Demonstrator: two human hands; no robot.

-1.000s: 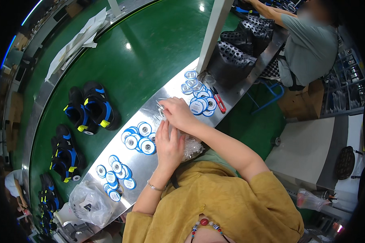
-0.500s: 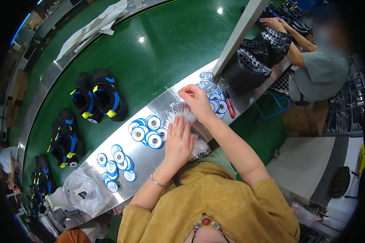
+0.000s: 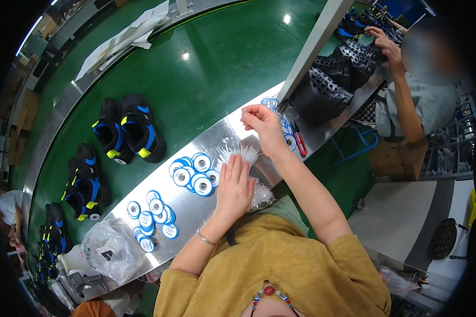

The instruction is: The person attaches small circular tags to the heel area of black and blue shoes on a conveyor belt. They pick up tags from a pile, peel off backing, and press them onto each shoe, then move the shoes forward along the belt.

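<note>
My left hand (image 3: 235,186) lies flat with its fingers stretched out over a bundle of thin, clear plastic strands (image 3: 244,151). Beyond the bundle, my right hand (image 3: 264,128) is raised above the metal ledge, with thumb and fingertips pinched together. Anything between those fingertips is too fine to make out. Close to my left hand is a pile of round white tags with blue rims (image 3: 201,184). Another pile of round tags (image 3: 290,141) is partly covered by my right hand. Clear crinkled plastic (image 3: 261,197) sits by my left wrist, at the bundle's near end.
More round tags (image 3: 155,207) and a clear plastic bag (image 3: 111,251) lie leftward on the ledge (image 3: 188,213). Red-handled snips (image 3: 300,142) are at right. Black-and-blue shoes (image 3: 143,129) stand on the green surface. Beyond a post (image 3: 314,47), a co-worker (image 3: 415,100) sits by black boots (image 3: 322,87).
My right hand has moved a little to the right, away from the bundle, still pinched. My left hand stays on the strands. The co-worker's hand has lifted off the footwear.
</note>
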